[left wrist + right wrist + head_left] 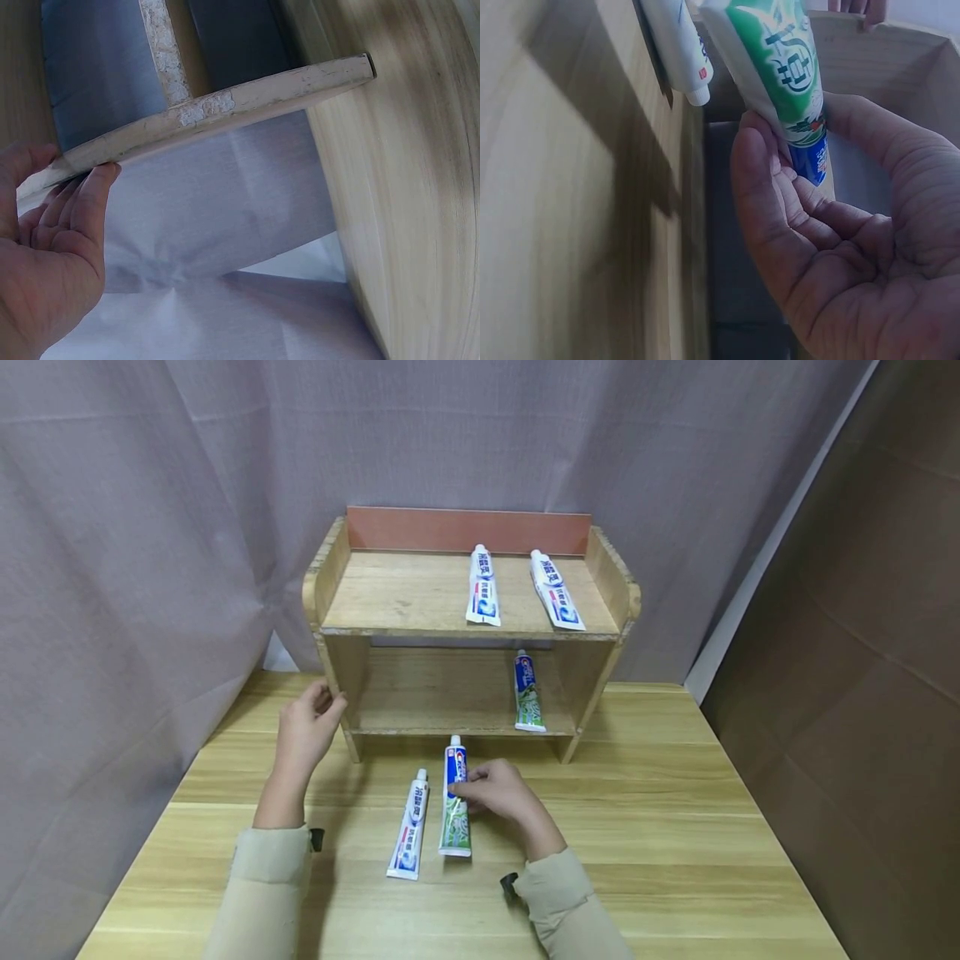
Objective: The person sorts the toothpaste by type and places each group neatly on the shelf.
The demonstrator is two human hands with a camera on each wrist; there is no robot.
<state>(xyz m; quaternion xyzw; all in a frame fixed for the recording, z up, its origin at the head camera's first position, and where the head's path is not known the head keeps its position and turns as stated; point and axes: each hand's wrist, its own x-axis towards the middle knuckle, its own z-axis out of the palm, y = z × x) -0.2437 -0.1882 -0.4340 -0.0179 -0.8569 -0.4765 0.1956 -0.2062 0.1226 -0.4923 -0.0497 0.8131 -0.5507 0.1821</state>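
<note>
In the head view my right hand (504, 792) grips a blue-and-green toothpaste tube (455, 818), thumb on one side and fingers on the other. The tube's cap points toward the small wooden shelf (405, 593). Left of it, a white toothpaste tube (410, 835) lies on the table. My left hand (307, 731) is at the shelf's left side panel; the left wrist view shows its thumb and fingers pinching that panel's edge (247, 105). The right wrist view shows the held tube close up, above the right palm (840, 247).
Two white toothpaste tubes (483, 587) (557, 591) lie on the upper board, right of its middle. Another blue-and-green tube (528, 693) lies at the right of the lower board. A wooden table (675, 860) carries the shelf, with grey curtain (150, 527) behind.
</note>
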